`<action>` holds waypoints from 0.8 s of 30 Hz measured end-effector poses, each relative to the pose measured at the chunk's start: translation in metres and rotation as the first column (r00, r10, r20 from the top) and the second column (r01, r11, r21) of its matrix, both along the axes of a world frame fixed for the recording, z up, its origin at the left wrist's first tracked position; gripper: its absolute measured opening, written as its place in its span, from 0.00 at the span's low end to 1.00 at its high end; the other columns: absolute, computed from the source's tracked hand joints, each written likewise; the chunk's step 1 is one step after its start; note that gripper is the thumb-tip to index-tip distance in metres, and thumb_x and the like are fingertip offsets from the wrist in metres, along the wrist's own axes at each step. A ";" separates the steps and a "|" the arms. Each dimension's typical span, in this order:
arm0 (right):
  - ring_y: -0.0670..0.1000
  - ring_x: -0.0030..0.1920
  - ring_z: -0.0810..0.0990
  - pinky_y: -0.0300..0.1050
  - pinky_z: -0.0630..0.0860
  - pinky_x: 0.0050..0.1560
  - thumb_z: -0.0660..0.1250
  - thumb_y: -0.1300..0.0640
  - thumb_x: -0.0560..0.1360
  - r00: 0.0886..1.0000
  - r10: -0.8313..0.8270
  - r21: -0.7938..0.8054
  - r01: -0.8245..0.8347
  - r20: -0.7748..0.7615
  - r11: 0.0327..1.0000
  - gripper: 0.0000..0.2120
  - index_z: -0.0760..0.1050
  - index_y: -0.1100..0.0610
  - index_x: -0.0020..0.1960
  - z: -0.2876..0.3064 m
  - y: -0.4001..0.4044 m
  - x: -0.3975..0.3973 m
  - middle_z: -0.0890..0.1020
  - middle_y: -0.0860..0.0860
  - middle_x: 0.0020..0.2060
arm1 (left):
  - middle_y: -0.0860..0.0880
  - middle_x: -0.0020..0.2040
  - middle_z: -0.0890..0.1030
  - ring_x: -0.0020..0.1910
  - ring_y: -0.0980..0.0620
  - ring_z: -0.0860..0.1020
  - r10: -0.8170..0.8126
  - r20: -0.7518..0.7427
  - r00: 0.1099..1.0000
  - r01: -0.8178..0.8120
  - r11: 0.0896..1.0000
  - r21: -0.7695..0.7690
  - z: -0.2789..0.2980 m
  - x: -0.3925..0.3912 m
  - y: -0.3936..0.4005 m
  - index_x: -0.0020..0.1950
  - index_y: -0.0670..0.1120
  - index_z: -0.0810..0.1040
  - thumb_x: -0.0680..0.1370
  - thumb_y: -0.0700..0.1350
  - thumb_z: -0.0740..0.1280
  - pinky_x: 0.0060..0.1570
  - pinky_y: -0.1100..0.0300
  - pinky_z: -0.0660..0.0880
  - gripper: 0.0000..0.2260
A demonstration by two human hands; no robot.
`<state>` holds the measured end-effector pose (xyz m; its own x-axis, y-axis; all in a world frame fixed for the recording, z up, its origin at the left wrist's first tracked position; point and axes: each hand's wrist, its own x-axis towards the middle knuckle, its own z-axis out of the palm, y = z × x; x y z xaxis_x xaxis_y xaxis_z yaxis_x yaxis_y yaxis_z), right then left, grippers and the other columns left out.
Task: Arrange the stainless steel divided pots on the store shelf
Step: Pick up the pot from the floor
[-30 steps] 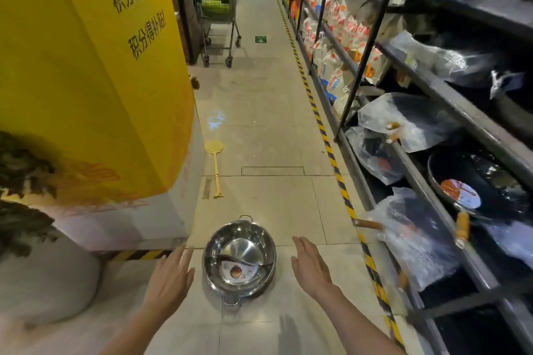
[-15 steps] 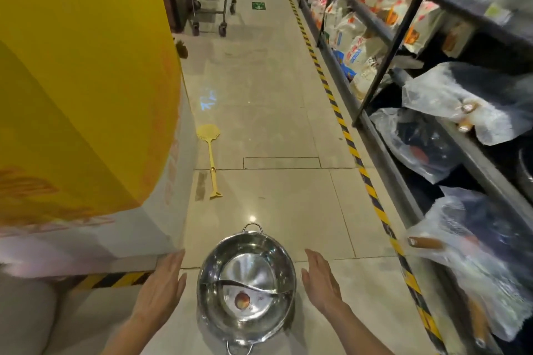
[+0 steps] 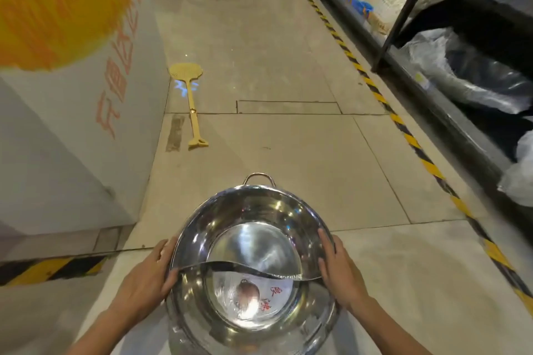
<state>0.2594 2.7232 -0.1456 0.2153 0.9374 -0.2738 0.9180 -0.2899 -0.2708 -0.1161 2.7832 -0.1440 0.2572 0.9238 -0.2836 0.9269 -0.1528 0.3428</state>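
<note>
Gripping the divided pot (image 3: 253,262) at lower centre of the frame, sitting on the floor (image 3: 288,153). Left hand (image 3: 144,282) clamping the rim at the left end of the S-shaped divider (image 3: 248,268), fingers curling under the wall. Right hand (image 3: 337,271) pressing the right rim, thumb over the edge. Both hands holding the pot, not yet clearly lifting; cannot tell if base is off the floor. Loop handle (image 3: 258,177) pointing away, toward upper frame, unused. Sticker (image 3: 253,294) lying in the near compartment.

Shelf (image 3: 450,112) running down the right side of the frame, packed with bagged pans (image 3: 476,75); free slot not showing.

Risks, judging from here: gripping thin polished rim rather than handles, so slipping or tilting during lift likely. Swinging right toward the shelf, catching the upright post (image 3: 403,8) or crushing bagged stock. Yellow fly swatter (image 3: 190,101) lying at centre left of the frame, well apart, posing trip hazard when stepping forward.
</note>
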 end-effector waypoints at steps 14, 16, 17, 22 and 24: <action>0.51 0.43 0.74 0.41 0.69 0.41 0.54 0.58 0.80 0.983 -0.152 0.091 0.161 -0.103 0.983 0.29 0.44 0.51 0.76 -0.001 -0.020 0.002 0.76 0.54 0.50 | 0.44 0.55 0.67 0.43 0.50 0.72 0.076 0.280 0.957 -0.075 0.997 -0.014 -0.002 0.028 -0.001 0.75 0.49 0.44 0.76 0.39 0.61 0.45 0.58 0.72 0.33; 0.51 0.44 0.73 0.41 0.69 0.43 0.55 0.60 0.80 0.969 -0.165 0.086 0.183 -0.183 0.979 0.30 0.44 0.52 0.77 0.005 -0.023 0.002 0.76 0.56 0.49 | 0.45 0.53 0.66 0.44 0.51 0.70 0.054 0.303 0.951 -0.049 0.998 -0.025 0.011 0.033 0.001 0.74 0.50 0.43 0.74 0.37 0.66 0.46 0.60 0.69 0.39; 0.51 0.44 0.73 0.41 0.69 0.45 0.56 0.61 0.80 0.962 -0.175 0.090 0.197 -0.208 0.976 0.31 0.43 0.52 0.77 0.014 -0.024 0.003 0.76 0.56 0.48 | 0.45 0.53 0.66 0.44 0.52 0.70 0.037 0.320 0.947 -0.033 0.999 -0.019 0.024 0.037 0.003 0.74 0.51 0.41 0.73 0.37 0.68 0.45 0.61 0.69 0.41; 0.51 0.45 0.73 0.40 0.68 0.47 0.57 0.63 0.79 0.901 -0.300 0.115 0.349 -0.312 0.930 0.30 0.48 0.51 0.76 0.118 -0.034 0.021 0.76 0.57 0.49 | 0.41 0.56 0.68 0.46 0.50 0.69 -0.070 0.322 0.944 0.060 0.997 0.042 0.136 0.062 0.029 0.74 0.50 0.45 0.70 0.39 0.71 0.43 0.61 0.67 0.42; 0.50 0.45 0.72 0.39 0.67 0.47 0.57 0.63 0.79 0.884 -0.323 0.129 0.384 -0.339 0.914 0.29 0.50 0.51 0.76 0.180 -0.044 0.032 0.76 0.57 0.49 | 0.38 0.55 0.69 0.45 0.49 0.69 -0.120 0.313 0.942 0.107 0.992 0.060 0.198 0.076 0.036 0.74 0.53 0.48 0.70 0.43 0.69 0.41 0.61 0.68 0.40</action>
<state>0.2915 2.6794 0.0346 0.4767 0.8543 -0.2069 0.6271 -0.4955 -0.6010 -0.0397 2.8188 0.0537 0.4310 0.8925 -0.1329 0.7482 -0.2711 0.6056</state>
